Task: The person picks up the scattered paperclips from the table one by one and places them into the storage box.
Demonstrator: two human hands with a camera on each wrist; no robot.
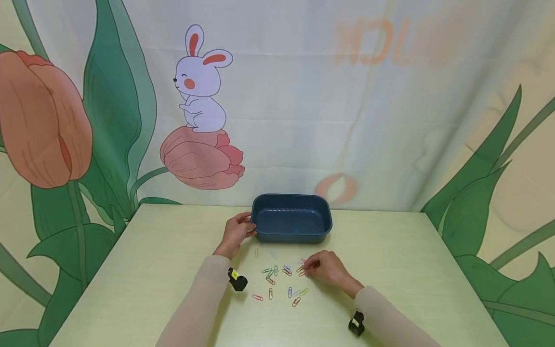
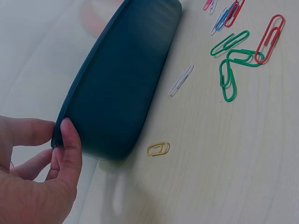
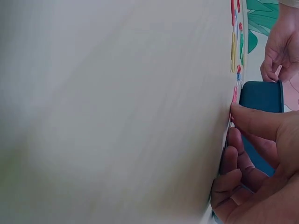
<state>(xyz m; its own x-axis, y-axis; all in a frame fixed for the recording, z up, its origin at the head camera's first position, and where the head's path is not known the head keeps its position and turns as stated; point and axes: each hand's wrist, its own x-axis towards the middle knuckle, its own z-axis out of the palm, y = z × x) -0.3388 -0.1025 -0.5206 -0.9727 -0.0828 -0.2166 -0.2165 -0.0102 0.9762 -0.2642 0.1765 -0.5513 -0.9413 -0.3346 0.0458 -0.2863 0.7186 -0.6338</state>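
My left hand [image 1: 235, 236] grips the left rim of a dark blue plastic bin [image 1: 290, 238], its thumb and fingers on either side of the edge in the left wrist view. One blue paper clip [image 1: 297, 231] shows inside the bin. Below it, colored paper clips lie scattered on the table, among them green clips [image 2: 228, 80], a yellow clip [image 2: 159, 149] and a white clip [image 2: 181, 80]. At the right of the scatter, my right hand [image 1: 327, 268] has its fingertips down at some red and pink clips [image 1: 301, 269]. Whether a clip is pinched is hidden by the fingers.
The pale wooden table [image 1: 390, 250] ends at the back against a printed curtain [image 1: 277, 120] with a rabbit and tulips. The bin stands near that back edge. A black wrist camera [image 1: 237, 279] sits by the left sleeve, another camera [image 1: 357, 324] by the right.
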